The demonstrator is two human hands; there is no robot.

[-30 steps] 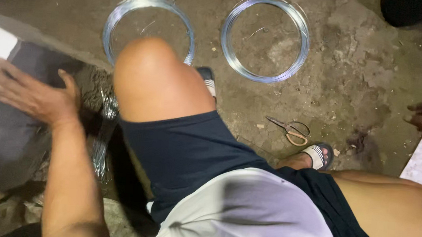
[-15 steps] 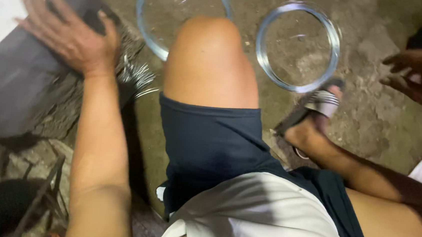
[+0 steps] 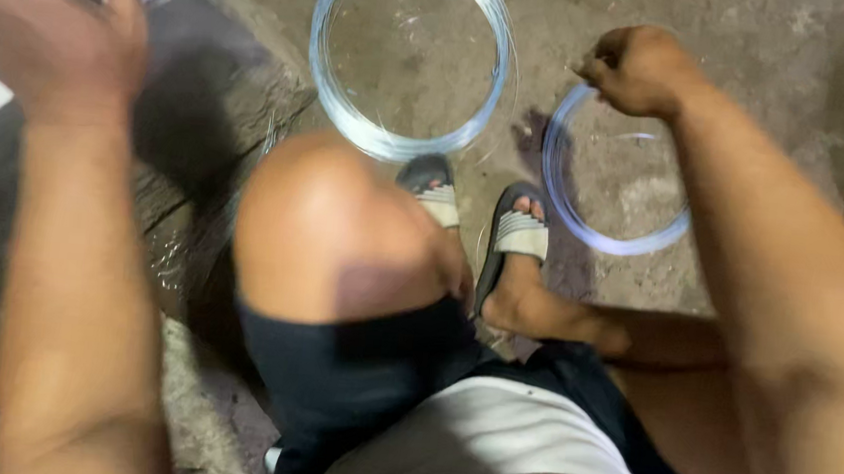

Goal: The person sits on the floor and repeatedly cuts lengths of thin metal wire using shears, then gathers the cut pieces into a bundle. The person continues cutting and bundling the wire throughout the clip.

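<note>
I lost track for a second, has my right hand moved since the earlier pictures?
Yes. The right hand has come in from the far right edge and now sits closed over the rim of the right wire coil, which lies on the ground.

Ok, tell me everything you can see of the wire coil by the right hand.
The wire coil is a flat ring of many thin, silvery-blue metal-looking strands lying on the dirt ground, right of the sandalled feet. Its upper part is hidden behind the right hand, which is closed in a fist over its upper left rim; actual contact cannot be told. It looks blurred. A second, larger coil lies apart to its left.
</note>
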